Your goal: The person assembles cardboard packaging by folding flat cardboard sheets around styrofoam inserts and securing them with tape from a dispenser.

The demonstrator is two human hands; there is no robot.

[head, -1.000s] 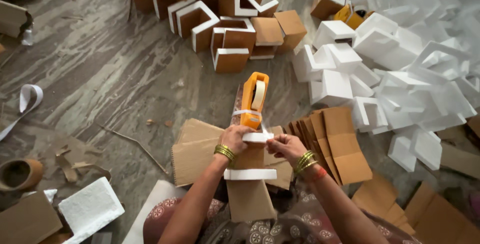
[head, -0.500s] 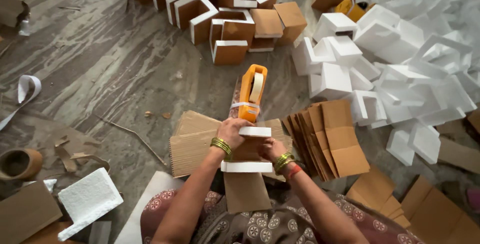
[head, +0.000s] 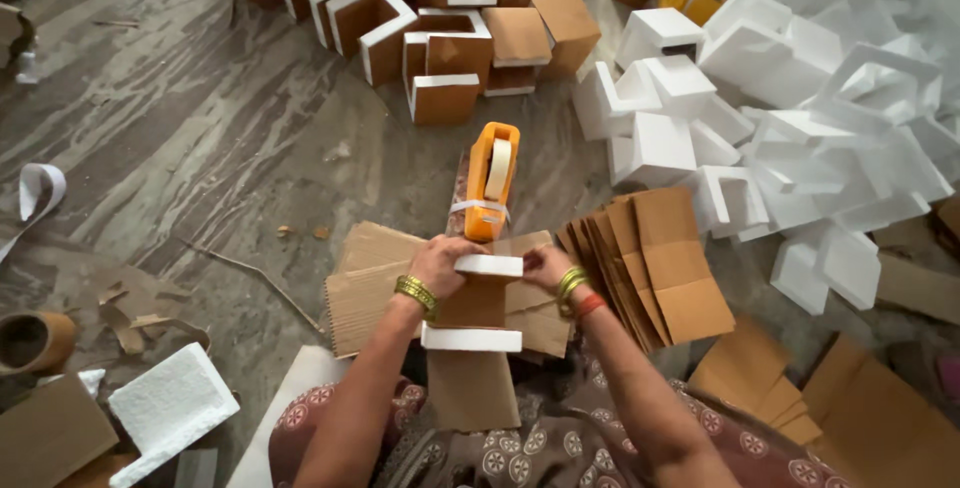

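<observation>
Here, in the head view, the left hand point(head: 440, 266) and the right hand point(head: 545, 268) both grip the far end of a U-shaped foam piece point(head: 472, 303) lined with brown cardboard, held over the person's lap just in front of the orange tape dispenser point(head: 490, 183). The left fingers are clamped on the upper white foam bar from the left; the right fingers close on the same bar from the right, thumb pressed against the cardboard. Compared with the views from a second and half a second ago, the hands have drawn slightly nearer to the body and the piece now sits squarer between them, while the dispenser stays upright on the floor, a tape tail hanging across its front. This suggests the piece is being steadied against the cardboard lining. A stack of flat cardboard sheets point(head: 660, 268) lies fanned just right of the hands, loose white foam corners point(head: 800, 118) spread beyond it, and finished cardboard-lined pieces point(head: 440, 58) stand well apart at the far side of the floor point(head: 180, 138).
</observation>
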